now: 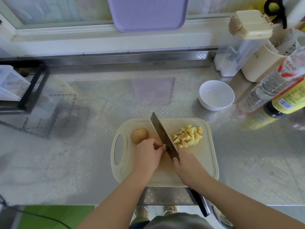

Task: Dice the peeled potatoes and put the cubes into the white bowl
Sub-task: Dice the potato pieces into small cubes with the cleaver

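On the cream cutting board [206,162] a pile of several yellow potato cubes [188,136] lies to the right of the cleaver [162,134]. A whole potato [139,135] rests at the board's left. My left hand [148,154] pinches a small potato piece [163,146] against the blade's left side. My right hand [187,167] grips the cleaver at its handle, blade edge down on the board. The white bowl [216,95] stands empty on the counter beyond the board's right corner.
Bottles [283,95] and cream containers [247,40] crowd the right back of the steel counter. A black rack with a clear bin [24,90] stands at the left. A purple tray [146,14] leans against the window. The counter's front edge runs just below the board.
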A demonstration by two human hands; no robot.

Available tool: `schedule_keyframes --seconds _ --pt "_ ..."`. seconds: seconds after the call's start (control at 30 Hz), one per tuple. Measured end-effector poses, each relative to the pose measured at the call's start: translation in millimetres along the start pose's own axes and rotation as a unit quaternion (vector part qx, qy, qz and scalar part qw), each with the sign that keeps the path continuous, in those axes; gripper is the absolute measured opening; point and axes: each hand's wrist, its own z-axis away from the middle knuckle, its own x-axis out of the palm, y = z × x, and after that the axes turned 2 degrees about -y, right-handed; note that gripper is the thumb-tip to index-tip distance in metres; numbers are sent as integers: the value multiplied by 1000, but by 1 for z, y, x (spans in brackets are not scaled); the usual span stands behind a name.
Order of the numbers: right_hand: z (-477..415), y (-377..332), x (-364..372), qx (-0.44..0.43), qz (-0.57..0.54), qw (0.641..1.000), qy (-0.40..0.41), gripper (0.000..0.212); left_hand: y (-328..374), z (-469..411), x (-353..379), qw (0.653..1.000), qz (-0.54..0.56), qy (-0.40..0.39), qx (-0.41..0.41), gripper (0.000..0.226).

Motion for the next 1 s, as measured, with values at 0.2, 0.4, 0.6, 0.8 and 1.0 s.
schedule_keyframes --seconds 0.2,0.4,0.6,0.8,1.0 --pt "-5 -5 -1 3 -49 998 48 21 1 2 -1 1000 4 -4 -11 6" --pt "3 15 -30 -33 -33 995 82 10 8 -2 0 1000 16 -7 0 7" --pt "12 35 -63 -56 36 989 133 16 23 -20 8 999 18 -10 45 7" --pt "19 48 -76 -72 110 981 144 25 17 -17 -15 993 117 25 18 16" --pt "23 56 -83 -99 198 966 136 25 52 11 -52 967 94 163 171 12"
